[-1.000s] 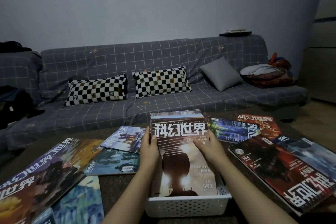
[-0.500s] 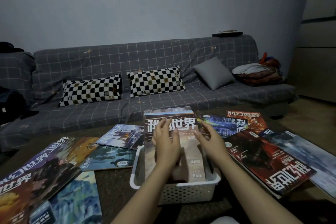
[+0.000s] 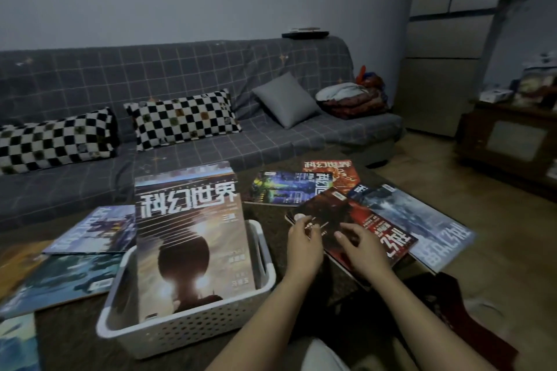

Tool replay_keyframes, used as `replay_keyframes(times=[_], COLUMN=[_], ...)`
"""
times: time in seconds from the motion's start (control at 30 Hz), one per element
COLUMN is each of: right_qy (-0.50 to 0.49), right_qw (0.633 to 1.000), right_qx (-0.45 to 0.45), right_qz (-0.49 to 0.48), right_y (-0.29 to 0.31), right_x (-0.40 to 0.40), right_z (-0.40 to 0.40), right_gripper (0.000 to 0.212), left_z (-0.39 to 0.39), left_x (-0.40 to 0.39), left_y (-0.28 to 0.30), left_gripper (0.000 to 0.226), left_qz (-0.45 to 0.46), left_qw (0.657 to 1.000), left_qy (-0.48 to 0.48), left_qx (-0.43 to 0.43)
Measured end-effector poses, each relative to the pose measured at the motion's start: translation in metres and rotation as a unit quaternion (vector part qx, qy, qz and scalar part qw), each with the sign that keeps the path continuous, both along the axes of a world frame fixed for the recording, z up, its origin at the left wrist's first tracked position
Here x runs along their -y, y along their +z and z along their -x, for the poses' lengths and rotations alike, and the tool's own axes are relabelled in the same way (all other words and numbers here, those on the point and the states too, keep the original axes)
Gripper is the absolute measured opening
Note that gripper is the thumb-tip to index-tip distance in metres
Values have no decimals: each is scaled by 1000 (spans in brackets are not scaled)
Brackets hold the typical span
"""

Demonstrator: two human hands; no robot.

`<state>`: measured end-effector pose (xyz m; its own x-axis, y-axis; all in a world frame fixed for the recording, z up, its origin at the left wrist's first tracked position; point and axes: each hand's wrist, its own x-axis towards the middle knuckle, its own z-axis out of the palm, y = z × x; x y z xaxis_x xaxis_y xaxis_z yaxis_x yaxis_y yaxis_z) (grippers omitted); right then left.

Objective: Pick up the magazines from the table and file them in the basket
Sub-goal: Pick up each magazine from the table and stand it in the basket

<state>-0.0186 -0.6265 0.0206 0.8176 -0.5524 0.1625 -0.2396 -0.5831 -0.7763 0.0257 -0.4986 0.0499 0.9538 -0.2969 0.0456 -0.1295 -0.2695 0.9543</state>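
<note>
A white perforated basket [image 3: 193,325] stands on the dark table, with a stack of magazines [image 3: 190,235] upright in it, an orange cover with a dark sphere facing me. To its right lies a dark red magazine [image 3: 337,211] on top of other magazines. My left hand [image 3: 303,247] pinches that magazine's near left corner. My right hand [image 3: 361,250] lies on its cover with fingers spread. The magazine still rests flat on the pile.
More magazines lie around: a pale blue one [image 3: 422,220], a blue-green one [image 3: 286,187] and an orange one [image 3: 331,167] on the right, two bluish ones [image 3: 96,229] [image 3: 60,277] on the left. A grey checked sofa [image 3: 271,141] stands behind the table, a wooden cabinet [image 3: 512,141] at right.
Both hands let go of the magazines standing in the basket and moved right onto the dark red magazine. The view swung right, so the basket now sits left of centre.
</note>
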Motion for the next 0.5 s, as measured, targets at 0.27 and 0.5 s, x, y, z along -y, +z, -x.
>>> replay_keyframes(times=[0.27, 0.5], right_qy=[-62, -106], right_qw=[966, 943], right_qx=[-190, -262], right_qz=[162, 176], right_y=[-40, -30], right_x=[83, 109], right_z=[-4, -23], right_gripper=[61, 97], left_z=[-2, -18], left_x=[52, 69], left_y=[-41, -49], left_gripper=[37, 41], left_qz=[37, 55], left_qw=[985, 973], left_qy=[76, 129], left_qx=[-147, -182])
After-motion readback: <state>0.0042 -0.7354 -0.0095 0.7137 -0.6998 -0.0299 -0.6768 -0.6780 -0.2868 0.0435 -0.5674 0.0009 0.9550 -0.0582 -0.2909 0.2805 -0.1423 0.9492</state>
